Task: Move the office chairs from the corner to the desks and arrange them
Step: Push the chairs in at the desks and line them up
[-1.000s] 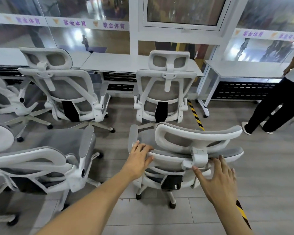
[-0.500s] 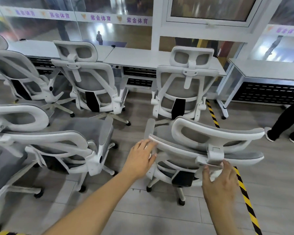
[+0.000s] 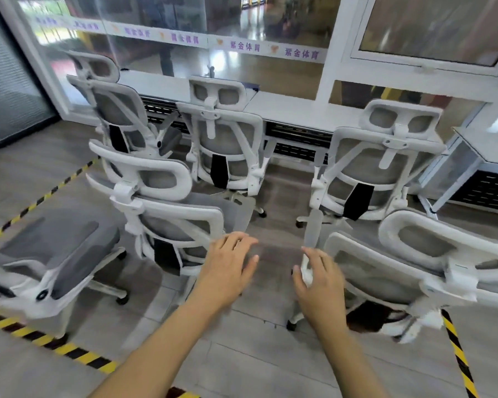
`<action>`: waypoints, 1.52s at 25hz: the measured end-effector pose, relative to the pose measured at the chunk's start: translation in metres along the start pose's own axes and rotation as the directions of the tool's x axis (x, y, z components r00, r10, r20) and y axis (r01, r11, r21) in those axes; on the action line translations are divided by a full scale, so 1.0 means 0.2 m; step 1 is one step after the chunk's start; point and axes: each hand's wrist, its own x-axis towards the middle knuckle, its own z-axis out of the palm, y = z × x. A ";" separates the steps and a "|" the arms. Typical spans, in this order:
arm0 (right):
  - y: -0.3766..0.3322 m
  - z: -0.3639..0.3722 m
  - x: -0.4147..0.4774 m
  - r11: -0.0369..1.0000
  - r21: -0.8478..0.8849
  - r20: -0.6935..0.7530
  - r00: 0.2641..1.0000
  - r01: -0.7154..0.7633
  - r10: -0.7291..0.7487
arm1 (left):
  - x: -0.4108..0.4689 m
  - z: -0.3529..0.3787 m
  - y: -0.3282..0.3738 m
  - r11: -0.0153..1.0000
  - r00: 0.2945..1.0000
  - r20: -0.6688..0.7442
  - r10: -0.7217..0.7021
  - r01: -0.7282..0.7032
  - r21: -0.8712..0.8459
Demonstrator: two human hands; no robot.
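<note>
Chairs at the desks number three so far: we count one at the far left, one in the middle and one to the right, all with their backs to us and drawn up against the long white desk along the glass wall. That part looks done, though the leftmost sits turned at an angle. Three more remain on the open floor in front of us: a chair on our right, one just left of centre, and another at the left edge of the floor, close to the striped tape. Our left hand hovers with spread fingers near the centre chair's backrest, gripping nothing. Our right hand lies loosely over the armrest of the right chair; motion blur keeps us from telling whether it clasps it. We judge the job about half finished, with these three yet to be rolled to desks.
</note>
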 end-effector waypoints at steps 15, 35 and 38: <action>-1.96 1.18 -0.43 0.902 0.297 0.213 0.899 0.313 -0.382 | -1.16 -1.09 -1.69 0.907 0.886 -0.247 -0.392 0.417 0.057; -3.72 2.58 -0.25 0.836 0.410 0.353 0.782 0.364 -0.514 | -1.55 -2.06 -4.01 0.699 0.687 -0.295 -0.664 0.711 0.084; -3.88 2.74 -0.33 0.881 0.318 0.320 0.835 0.350 -0.447 | -1.53 -2.17 -4.39 0.733 0.719 -0.232 -0.655 0.679 0.039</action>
